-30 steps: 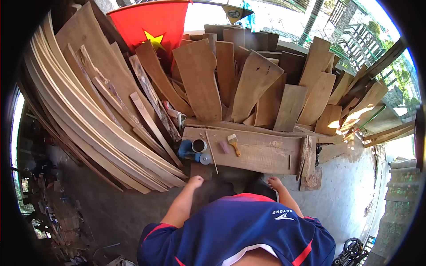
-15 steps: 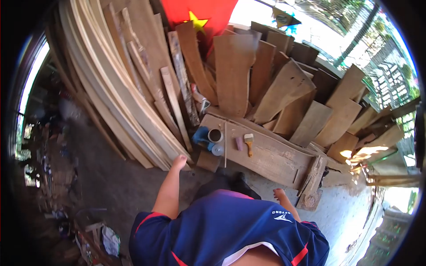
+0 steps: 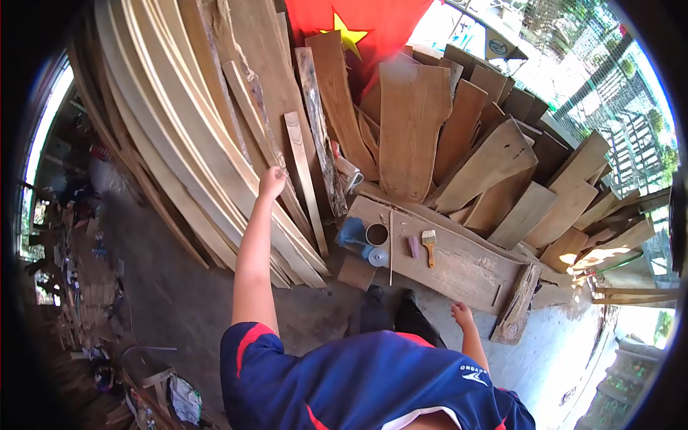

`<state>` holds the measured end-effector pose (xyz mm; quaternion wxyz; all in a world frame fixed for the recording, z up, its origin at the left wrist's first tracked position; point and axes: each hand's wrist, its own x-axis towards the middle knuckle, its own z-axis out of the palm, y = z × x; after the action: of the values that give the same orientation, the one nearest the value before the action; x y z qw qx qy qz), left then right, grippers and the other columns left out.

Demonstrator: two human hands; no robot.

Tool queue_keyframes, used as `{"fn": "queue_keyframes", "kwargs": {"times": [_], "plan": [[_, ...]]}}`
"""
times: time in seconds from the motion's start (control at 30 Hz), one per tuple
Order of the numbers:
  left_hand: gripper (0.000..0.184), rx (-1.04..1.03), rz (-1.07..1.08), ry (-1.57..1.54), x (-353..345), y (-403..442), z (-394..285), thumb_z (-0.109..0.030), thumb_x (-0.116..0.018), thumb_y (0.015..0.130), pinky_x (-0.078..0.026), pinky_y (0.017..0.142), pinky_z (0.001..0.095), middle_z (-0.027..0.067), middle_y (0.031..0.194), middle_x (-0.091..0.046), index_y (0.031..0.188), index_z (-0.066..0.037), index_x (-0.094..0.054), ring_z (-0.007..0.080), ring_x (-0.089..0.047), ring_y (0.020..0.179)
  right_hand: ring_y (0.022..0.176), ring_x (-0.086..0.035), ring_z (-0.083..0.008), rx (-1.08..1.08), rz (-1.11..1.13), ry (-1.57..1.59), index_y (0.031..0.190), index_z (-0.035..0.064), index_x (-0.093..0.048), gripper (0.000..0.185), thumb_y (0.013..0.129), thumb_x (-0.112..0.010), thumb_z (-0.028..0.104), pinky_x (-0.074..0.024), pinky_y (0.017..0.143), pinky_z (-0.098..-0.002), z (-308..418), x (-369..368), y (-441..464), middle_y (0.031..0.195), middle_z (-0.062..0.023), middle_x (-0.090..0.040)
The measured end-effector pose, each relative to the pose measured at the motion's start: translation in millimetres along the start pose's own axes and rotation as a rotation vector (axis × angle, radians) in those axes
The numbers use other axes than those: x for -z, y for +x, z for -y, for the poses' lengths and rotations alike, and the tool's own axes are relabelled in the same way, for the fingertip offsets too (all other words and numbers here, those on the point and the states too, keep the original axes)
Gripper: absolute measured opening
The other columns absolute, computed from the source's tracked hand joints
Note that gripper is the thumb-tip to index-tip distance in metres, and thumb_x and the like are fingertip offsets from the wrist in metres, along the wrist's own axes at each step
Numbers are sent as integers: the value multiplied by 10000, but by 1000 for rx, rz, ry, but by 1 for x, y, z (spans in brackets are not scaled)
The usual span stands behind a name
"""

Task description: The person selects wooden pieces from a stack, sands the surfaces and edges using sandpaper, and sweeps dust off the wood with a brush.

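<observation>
My left hand (image 3: 272,183) is reached forward at the end of an outstretched arm, its fingers curled. It lies in front of the long pale planks (image 3: 186,115) leaning on the left, close to the edge of a narrow rough-edged board (image 3: 251,107). Whether the fingers grip wood is hidden. Low on the right, my right hand (image 3: 462,314) hangs beside my body with loosely bent fingers and nothing visible in it. Nearest to it is the wide wooden bench board (image 3: 466,276), apart from the hand.
On the bench stand an open can (image 3: 377,234), a blue container (image 3: 352,231), a round lid (image 3: 378,256), a thin stick (image 3: 391,251), a purple block (image 3: 413,247) and a paintbrush (image 3: 429,251). Brown boards (image 3: 412,129) lean behind, below a red flag (image 3: 387,29) with a yellow star.
My left hand has moved forward and up along the pale planks, and its arm is straighter. My right hand still hangs low. The view has shifted slightly.
</observation>
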<state>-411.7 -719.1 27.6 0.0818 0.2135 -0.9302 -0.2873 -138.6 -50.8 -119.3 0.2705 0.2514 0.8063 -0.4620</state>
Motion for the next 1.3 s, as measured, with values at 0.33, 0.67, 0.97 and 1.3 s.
{"fn": "queue_keyframes", "kwargs": {"times": [0.33, 0.67, 0.97, 1.3], "plan": [[770, -73, 52, 623, -59, 157, -53, -232, -639, 715, -417, 928, 378, 40, 1450, -174, 1375, -188, -246, 250, -416, 1188, 615, -594, -178, -445, -252, -154, 999, 42, -567, 285, 784, -588, 228, -476, 502, -296, -111, 43, -143, 743, -82, -607], [784, -80, -95, 694, -95, 192, -23, -221, -611, 728, -413, 912, 365, 23, 1431, -226, 1393, -164, -199, 236, -368, 1234, 634, -605, -185, -799, -263, 100, 1031, 71, -551, 268, 829, -549, 247, -461, 494, -332, -64, 32, -230, 806, -83, -610], [305, -188, -175, 663, -60, 164, -71, -280, -675, 726, -457, 812, 364, 61, 1077, -475, 939, -99, -554, 249, -503, 976, 676, -611, -209, -766, -176, 24, 1076, 50, -523, 325, 828, -548, 259, -471, 545, -349, -55, 49, -202, 858, -98, -619], [217, -372, -492, -127, -79, 21, -72, -2, -591, 634, -426, 722, 432, 138, 813, -491, 816, -78, -501, 342, -510, 765, 695, -601, -164, -258, -214, -145, 977, 40, -594, 277, 823, -561, 269, -482, 582, -275, -47, 31, -133, 759, -69, -606]]}}
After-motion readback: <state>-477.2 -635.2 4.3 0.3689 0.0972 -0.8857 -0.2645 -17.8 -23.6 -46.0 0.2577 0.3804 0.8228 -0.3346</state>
